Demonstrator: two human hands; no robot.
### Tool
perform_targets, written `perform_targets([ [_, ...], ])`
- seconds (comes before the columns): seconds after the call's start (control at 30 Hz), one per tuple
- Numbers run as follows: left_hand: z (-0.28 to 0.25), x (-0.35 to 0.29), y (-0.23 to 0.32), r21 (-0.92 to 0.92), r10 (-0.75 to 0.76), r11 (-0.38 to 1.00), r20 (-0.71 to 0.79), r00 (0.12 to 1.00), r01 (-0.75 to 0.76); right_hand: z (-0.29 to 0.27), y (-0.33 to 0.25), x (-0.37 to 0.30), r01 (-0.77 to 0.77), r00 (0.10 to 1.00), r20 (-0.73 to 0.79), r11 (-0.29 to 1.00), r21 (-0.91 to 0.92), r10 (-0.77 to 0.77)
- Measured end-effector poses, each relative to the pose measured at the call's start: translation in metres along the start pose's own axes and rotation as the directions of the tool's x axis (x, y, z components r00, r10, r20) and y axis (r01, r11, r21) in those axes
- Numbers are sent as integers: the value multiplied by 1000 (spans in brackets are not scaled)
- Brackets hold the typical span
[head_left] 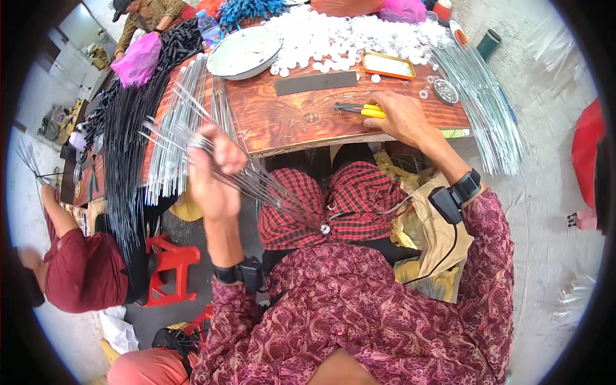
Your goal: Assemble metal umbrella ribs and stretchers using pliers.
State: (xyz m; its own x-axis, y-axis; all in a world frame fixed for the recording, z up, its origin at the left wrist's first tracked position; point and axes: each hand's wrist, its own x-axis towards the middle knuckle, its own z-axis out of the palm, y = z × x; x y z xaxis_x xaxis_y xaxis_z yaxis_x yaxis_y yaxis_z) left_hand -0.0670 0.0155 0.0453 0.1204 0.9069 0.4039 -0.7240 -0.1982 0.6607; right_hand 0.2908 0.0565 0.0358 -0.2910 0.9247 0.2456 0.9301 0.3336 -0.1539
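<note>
A bundle of thin metal wires [273, 196] is in my left hand [217, 176], raised off the table's left front. Its strands fan out at the upper left. Toward my lap they draw together at a small silver-white piece [325, 228]. My right hand [401, 117] rests at the front of the wooden table, its fingers curled around the yellow handles of a pair of pliers [371, 111]. The pliers' dark jaws point left on the tabletop. Just beyond them lies a flat dark grey bar [316, 83].
Many white caps [346, 38] are heaped at the back, beside a large pale basin [245, 51] and an orange-rimmed tray [388, 65]. Silvery wires [484, 106] overhang the right edge; black ones [125, 141] hang at left. A red stool [172, 266] and co-worker [86, 266] are left.
</note>
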Motion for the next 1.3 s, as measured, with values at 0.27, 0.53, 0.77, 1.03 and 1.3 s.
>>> perform_targets([
  [0.27, -12, 31, 65, -747, 82, 656, -71, 994, -108, 18, 2, -1, 103, 972, -217, 993, 64, -86],
  [0.53, -47, 41, 25, -732, -15, 648, -289, 957, -210, -25, -126, -40, 278, 946, -88, 642, 715, -312],
  [0.77, -20, 20, -11, -762, -192, 642, -270, 944, -88, -43, -133, -37, 334, 942, -306, 300, 894, -136],
  [1.03, -7, -3, 5, -581, -58, 811, -204, 977, -73, -56, -119, -28, 135, 991, -132, 105, 985, -30],
  [1.3, -22, -7, 14, -719, -17, 691, -112, 994, -70, -47, -117, -14, 80, 982, -69, 60, 995, -173],
])
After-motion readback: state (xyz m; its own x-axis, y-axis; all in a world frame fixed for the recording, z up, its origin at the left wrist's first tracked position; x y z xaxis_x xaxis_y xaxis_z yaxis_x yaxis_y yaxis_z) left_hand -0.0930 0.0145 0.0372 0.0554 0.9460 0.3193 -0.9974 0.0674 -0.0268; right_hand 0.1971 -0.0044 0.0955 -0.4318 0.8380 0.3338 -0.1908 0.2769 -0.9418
